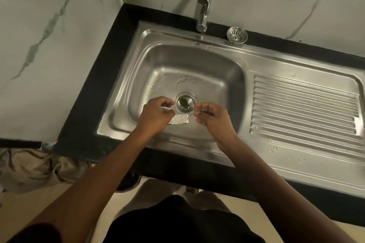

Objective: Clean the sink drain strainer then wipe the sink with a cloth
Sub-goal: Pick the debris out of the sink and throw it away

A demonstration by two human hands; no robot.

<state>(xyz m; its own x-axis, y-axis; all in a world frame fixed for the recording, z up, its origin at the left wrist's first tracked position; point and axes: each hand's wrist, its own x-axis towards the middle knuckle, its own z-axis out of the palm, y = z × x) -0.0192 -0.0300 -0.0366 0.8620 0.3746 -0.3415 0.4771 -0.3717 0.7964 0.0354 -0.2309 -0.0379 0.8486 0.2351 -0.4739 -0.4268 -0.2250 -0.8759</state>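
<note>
Left hand (pixel 156 113) and right hand (pixel 212 116) flanked the drain (pixel 193 97) (green debris (pixel 184 103) inside), likely to clear it; fingers curled, grip unclear.

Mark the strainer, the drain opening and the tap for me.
strainer (pixel 237 35): head view, middle of its slotted dish.
drain opening (pixel 191 100): head view, inner metal wall.
tap (pixel 203 9): head view, lower body.

A green bit (pixel 184 103) in the drain (pixel 192 97) is too small to identify. Just in front of the drain, a silvery piece (pixel 180 119) lies half hidden under the left grip (pixel 156 114). Right of the drain, the right grip (pixel 212 117) has blurred fingers; whether either grip holds anything cannot be told. Behind the drain, the tap (pixel 205 2) runs off the top edge.
</note>
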